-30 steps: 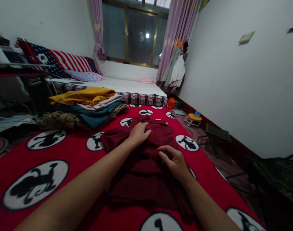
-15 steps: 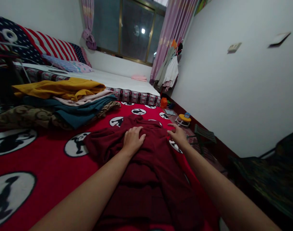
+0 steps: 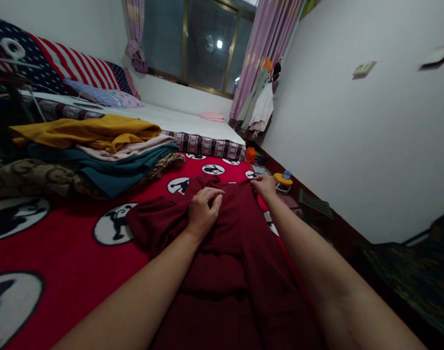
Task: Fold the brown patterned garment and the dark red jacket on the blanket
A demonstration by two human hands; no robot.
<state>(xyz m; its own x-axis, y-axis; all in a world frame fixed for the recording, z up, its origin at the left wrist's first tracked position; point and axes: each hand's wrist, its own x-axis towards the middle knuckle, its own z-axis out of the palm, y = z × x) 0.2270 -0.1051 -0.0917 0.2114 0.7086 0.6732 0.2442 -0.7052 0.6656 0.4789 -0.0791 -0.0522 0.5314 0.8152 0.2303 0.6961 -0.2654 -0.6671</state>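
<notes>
A maroon long-sleeved top [image 3: 222, 272] lies spread on the red blanket [image 3: 76, 262], its far part bunched and creased on the left. My right hand [image 3: 264, 186] pinches the top's far right edge between thumb and fingers, pulling the cloth slightly up. Over the upper middle of the garment, my left hand [image 3: 203, 211] has its fingers curled, thumb and index tips close together at the cloth. One sleeve runs down the right side toward me.
Folded clothes [image 3: 98, 150] form a pile at left, a yellow piece on top. Behind is a white-topped bed [image 3: 171, 119]. Along the right wall stand a small yellow stool [image 3: 282, 179], a folding stool [image 3: 315, 204] and a dark camouflage chair [image 3: 407, 272].
My right hand has come down from above the blanket and taken hold of the top's edge. My left hand has gone from lying flat to a pinch. The cloth between them is smoother.
</notes>
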